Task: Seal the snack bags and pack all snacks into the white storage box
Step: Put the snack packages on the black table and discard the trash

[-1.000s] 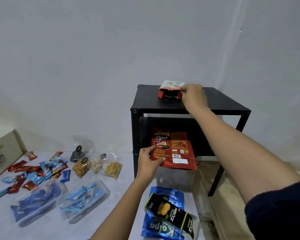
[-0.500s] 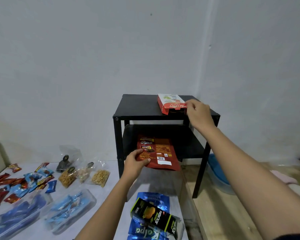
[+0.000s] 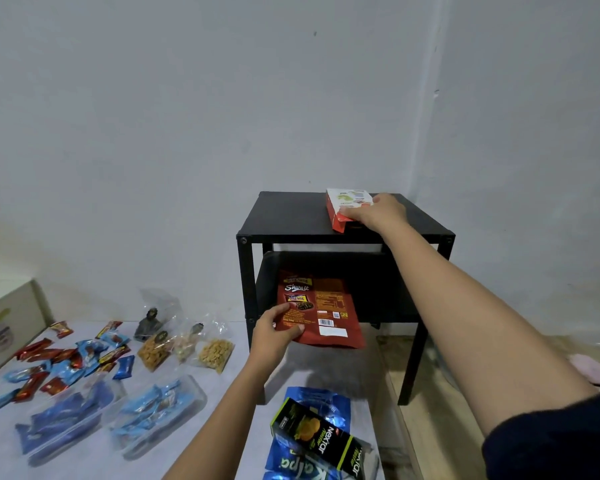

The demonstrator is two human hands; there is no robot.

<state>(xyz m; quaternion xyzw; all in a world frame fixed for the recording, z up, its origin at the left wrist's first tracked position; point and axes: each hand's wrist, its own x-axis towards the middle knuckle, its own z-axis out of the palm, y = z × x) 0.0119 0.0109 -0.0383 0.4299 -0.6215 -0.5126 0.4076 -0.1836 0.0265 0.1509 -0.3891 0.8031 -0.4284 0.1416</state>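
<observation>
My left hand [image 3: 277, 332] grips the lower left corner of a dark red snack pouch [image 3: 321, 311], held in front of the black shelf's lower level. My right hand [image 3: 378, 211] is closed over a red and white snack box [image 3: 345, 204] that lies on top of the black shelf [image 3: 284, 216]. A black Nextar box [image 3: 317, 436] rests on blue Kalpa bags [image 3: 312, 471] near the bottom. Three clear bags of nuts [image 3: 184, 348] with clips lie on the white surface. At the far left edge a box's pale side [image 3: 11, 323] shows.
Small red and blue candy wrappers [image 3: 70, 362] are scattered at the left. Two clear trays with blue packets [image 3: 118, 414] lie in front of them. A wooden floor [image 3: 440, 427] runs to the right of the white surface. White walls meet in a corner behind the shelf.
My right hand has slid over the red and white box and closed on it. The view has shifted slightly. My left hand still holds the red pouch at the lower shelf.
</observation>
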